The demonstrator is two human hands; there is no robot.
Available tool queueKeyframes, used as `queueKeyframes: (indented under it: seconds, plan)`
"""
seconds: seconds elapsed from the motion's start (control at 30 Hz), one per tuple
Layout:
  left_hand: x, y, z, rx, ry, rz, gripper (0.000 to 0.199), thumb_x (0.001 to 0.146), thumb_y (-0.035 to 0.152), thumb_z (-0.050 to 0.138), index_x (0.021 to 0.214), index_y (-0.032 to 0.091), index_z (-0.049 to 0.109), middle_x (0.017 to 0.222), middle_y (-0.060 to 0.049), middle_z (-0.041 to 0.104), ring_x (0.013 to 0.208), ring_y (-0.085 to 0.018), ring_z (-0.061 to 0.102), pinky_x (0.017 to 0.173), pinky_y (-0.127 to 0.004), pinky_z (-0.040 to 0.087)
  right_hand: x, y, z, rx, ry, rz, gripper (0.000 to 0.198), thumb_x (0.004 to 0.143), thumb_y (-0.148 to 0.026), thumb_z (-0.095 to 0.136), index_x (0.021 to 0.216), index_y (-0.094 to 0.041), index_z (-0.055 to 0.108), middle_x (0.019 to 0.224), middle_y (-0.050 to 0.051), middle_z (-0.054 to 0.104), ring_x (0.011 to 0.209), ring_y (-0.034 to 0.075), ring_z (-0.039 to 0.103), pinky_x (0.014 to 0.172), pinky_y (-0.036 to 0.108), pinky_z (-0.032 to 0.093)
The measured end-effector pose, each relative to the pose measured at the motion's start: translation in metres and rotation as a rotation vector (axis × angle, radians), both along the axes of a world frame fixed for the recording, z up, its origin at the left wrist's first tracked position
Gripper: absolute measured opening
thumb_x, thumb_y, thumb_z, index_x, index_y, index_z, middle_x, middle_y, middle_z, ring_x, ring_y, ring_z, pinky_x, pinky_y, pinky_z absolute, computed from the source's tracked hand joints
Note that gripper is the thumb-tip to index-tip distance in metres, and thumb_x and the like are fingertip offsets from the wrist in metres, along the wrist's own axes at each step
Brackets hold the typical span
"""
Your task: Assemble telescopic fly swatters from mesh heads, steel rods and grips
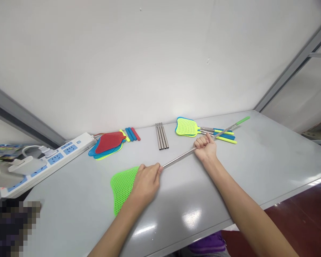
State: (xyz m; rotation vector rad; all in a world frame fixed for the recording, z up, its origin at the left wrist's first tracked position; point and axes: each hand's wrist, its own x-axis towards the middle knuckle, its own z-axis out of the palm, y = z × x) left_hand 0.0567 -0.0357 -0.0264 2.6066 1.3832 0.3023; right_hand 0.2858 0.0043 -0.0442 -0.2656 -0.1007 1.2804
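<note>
A fly swatter with a green perforated head, a long metal rod and a green grip stretches diagonally above the grey table. My left hand is closed around it where the head meets the rod, covering part of the head. Farther up the rod, my right hand is wrapped round the metal, short of the green grip. Just behind my right hand lies a pile of fly swatters with yellow and blue heads, their metal rods and coloured grips pointing right.
Several bare metal tubes lie side by side mid-table. Left of them are coloured grips and stacked red, blue and yellow swatter heads. A power strip with plugged-in adapters runs along the left edge. A white wall stands behind.
</note>
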Motion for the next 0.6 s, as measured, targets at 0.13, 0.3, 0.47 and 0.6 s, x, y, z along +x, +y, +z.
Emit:
queueKeyframes:
  seconds: [0.13, 0.3, 0.47, 0.6]
  plan:
    - [0.0, 0.0, 0.003, -0.018, 0.015, 0.015, 0.033, 0.086, 0.029, 0.021, 0.058, 0.02, 0.037, 0.05, 0.002, 0.049, 0.047, -0.015, 0.041, 0.06, -0.03, 0.027, -0.001, -0.001, 0.0, 0.084, 0.004, 0.032, 0.038, 0.084, -0.026, 0.031, 0.05, -0.018, 0.015, 0.041, -0.008, 0.008, 0.033, 0.008, 0.011, 0.03, 0.02, 0.017]
    - [0.001, -0.002, 0.009, -0.013, 0.053, 0.047, 0.033, 0.085, 0.027, 0.021, 0.058, 0.02, 0.038, 0.048, 0.002, 0.049, 0.045, -0.014, 0.04, 0.059, -0.029, 0.026, -0.006, -0.001, 0.0, 0.076, -0.004, 0.036, 0.039, 0.085, -0.028, 0.03, 0.05, -0.018, 0.014, 0.04, -0.008, 0.008, 0.033, 0.008, 0.011, 0.03, 0.02, 0.018]
    - [0.003, -0.004, 0.01, -0.014, 0.086, 0.053, 0.033, 0.086, 0.026, 0.02, 0.06, 0.02, 0.039, 0.049, 0.002, 0.05, 0.046, -0.015, 0.042, 0.059, -0.029, 0.027, -0.014, -0.003, 0.0, 0.069, 0.028, 0.066, 0.039, 0.084, -0.028, 0.031, 0.05, -0.018, 0.014, 0.04, -0.007, 0.008, 0.033, 0.008, 0.011, 0.031, 0.02, 0.017]
    - [0.003, -0.004, 0.009, -0.015, 0.088, 0.062, 0.033, 0.086, 0.026, 0.019, 0.06, 0.02, 0.039, 0.05, 0.002, 0.051, 0.047, -0.015, 0.042, 0.06, -0.029, 0.027, -0.018, -0.004, 0.001, 0.085, 0.048, 0.091, 0.038, 0.084, -0.027, 0.032, 0.05, -0.018, 0.015, 0.04, -0.007, 0.008, 0.033, 0.008, 0.012, 0.031, 0.02, 0.018]
